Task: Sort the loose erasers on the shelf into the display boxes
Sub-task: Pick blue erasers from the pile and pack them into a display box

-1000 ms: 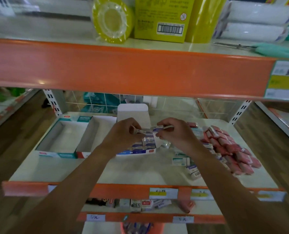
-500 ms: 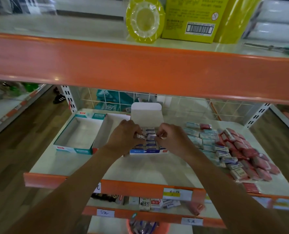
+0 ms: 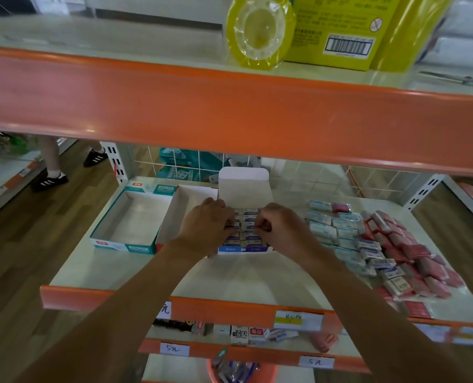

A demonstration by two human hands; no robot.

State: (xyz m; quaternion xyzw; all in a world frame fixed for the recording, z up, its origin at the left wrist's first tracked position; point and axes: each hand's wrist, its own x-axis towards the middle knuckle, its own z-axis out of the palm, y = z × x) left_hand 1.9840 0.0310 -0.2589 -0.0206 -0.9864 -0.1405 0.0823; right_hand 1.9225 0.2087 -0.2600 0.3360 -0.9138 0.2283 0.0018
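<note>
Dropping into blue box (image 3: 243, 249), left hand (image 3: 206, 226) & right hand (image 3: 281, 229) (both pinching erasers (image 3: 248, 225)) seat them; loose pile (image 3: 395, 244) remains.

Left hand (image 3: 206, 222), right hand (image 3: 279, 225) — fingers (image 3: 225, 217) curled

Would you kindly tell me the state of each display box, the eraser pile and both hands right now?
blue display box: open, back flap upright, rows of erasers inside.
teal display box: open, empty.
middle box: open, nothing visible inside.
loose erasers: unsorted heap on the shelf, right of the boxes.
left hand: fingers curled down into the blue display box; grip unclear.
right hand: fingers curled at the same box; grip unclear.
</note>
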